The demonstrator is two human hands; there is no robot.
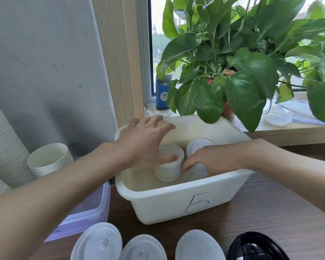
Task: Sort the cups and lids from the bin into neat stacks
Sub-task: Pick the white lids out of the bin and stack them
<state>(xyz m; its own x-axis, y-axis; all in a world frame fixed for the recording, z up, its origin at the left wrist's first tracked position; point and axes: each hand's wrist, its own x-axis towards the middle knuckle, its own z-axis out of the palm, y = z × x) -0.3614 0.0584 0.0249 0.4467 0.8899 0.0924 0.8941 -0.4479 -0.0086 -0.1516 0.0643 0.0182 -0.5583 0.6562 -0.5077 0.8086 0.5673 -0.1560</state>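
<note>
Hidden or cut off:
- Right hand [210,158]: reaches down into the bin [176,199]. The fingertips are out of sight below the knuckles, so I cannot tell whether they clamp anything. The thumb lies beside the lid stack [169,167].
- Second lid pile [199,145]: behind the right hand, partly covered.
- Three white lids [99,243] and a black lid [255,246]: on the table [270,218], cropped by the lower edge.
- Cup stacks [49,158]: at far left, cropped.

Writing:
- Bin: a blue hand-drawn "B" on the near wall.
- Blue box [162,94]: on the sill, print illegible.

Task items:
- Lid stack: stands upright on the bin floor.
- Left hand [144,143]: over the lid stack, fingers straight and spread apart, thumb touching its rim.

Surroundings:
- Plant [242,62]: leaves overhang the bin's far corner.
- Purple-tinted tub [86,209]: left of the bin, under the left forearm.
</note>
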